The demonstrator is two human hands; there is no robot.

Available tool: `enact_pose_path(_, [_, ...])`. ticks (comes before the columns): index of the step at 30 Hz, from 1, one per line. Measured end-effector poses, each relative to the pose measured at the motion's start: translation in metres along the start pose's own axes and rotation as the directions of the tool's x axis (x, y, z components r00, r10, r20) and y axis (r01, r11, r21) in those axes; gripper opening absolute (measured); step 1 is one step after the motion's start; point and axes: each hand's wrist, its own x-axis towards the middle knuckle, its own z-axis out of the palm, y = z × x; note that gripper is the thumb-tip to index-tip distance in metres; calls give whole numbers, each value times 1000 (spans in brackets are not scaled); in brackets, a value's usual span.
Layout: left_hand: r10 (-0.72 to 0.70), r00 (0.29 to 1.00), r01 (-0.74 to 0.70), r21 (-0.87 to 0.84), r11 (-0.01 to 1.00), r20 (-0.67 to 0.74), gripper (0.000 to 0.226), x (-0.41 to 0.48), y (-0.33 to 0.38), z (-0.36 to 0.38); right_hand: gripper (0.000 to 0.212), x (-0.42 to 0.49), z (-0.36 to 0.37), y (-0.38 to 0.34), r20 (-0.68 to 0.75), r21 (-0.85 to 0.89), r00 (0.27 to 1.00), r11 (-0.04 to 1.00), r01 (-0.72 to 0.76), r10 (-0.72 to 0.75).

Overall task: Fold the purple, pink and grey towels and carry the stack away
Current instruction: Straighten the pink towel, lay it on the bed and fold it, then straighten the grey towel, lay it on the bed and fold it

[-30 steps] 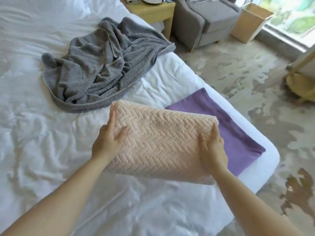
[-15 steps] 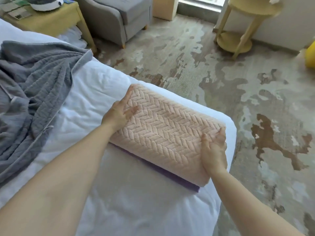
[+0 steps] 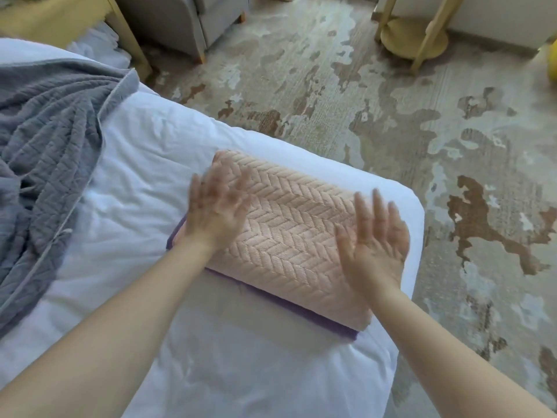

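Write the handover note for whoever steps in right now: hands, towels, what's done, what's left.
Left hand: open, fingers spread, over the left end of the pink towel, holding nothing.
Right hand: open, over the pink towel's right end, holding nothing. Both hands are motion-blurred, so contact is unclear.
Pink towel: folded, lying on the purple towel, which shows only as an edge beneath, at the corner of the bed.
Grey towel: crumpled and unfolded on the bed's left side.
Done: purple and pink folded and stacked.
Left: fold the grey towel, add it to the stack, carry the stack away.
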Motion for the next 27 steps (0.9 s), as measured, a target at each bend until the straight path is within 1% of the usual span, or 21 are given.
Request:
enact_pose_path(1, [141,989,-143,49,988,49,56,-2,10,3,65,3,1,-6,42,-86,994,991,101,-98])
enact_pose_path(2, [215,968,-225,72,972,126,58,-4,17,8,67,5,5,-11,106,-141,980,974,180,-166])
enact_pose_path(3, [225,956,-243,75,967,190,59,-5,22,14,70,6,11,-15,171,-164,965,960,229,-201])
enact_pose_path(4, [203,951,-225,69,972,232,60,-6,23,21,73,8,18,-15,221,-164,953,956,244,-205])
enact_pose_path(6, [153,956,-181,92,979,251,64,-6,19,35,76,11,32,-10,258,-151,949,963,224,-180])
enact_pose_path(12, [129,958,-178,177,968,257,65,-7,11,66,78,11,63,-3,217,-223,964,953,204,-155])
enact_pose_path(17, [122,961,-165,158,974,248,64,-7,4,84,78,17,81,1,213,-218,963,953,211,-164])
enact_pose_path(21, [99,953,-151,166,975,286,64,-5,4,90,78,18,86,1,209,-262,963,939,221,-169])
enact_pose_path(24, [56,933,-127,178,976,356,63,1,6,83,79,23,80,-2,263,-275,952,933,232,-159])
enact_pose_path(27, [31,897,-119,173,978,441,63,3,16,64,79,24,65,-3,307,-239,939,943,232,-153])
